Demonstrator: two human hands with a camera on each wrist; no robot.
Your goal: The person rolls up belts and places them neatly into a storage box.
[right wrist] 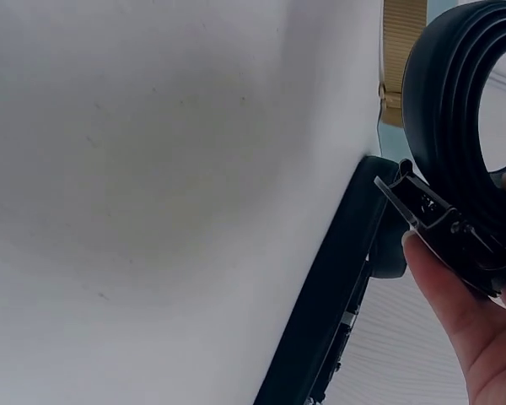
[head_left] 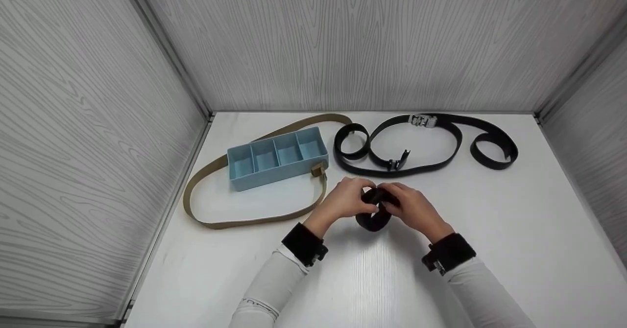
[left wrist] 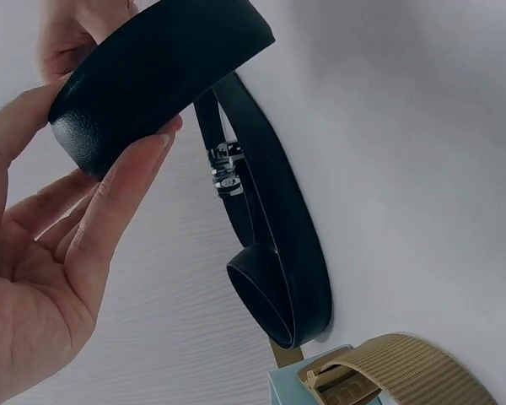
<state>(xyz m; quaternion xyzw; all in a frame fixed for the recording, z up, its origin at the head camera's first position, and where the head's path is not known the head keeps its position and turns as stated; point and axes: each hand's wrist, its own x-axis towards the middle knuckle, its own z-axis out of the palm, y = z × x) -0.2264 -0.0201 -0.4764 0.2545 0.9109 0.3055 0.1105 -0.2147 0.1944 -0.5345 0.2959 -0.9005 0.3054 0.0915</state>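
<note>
Both hands hold a rolled black belt (head_left: 375,216) just above the white table (head_left: 490,230), near its middle. My left hand (head_left: 346,199) grips the coil (left wrist: 143,72) from the left, fingers curled round its outer side. My right hand (head_left: 410,205) grips it from the right, with a finger under the dark buckle (right wrist: 443,224) at the coil's (right wrist: 464,126) end. A blue divided tray (head_left: 277,157) stands behind my left hand.
A tan webbing belt (head_left: 254,191) loops round the blue tray. Two more black belts (head_left: 416,144) lie unrolled at the back right, one with a silver buckle (head_left: 423,120). Grey panel walls close in the left, back and right sides.
</note>
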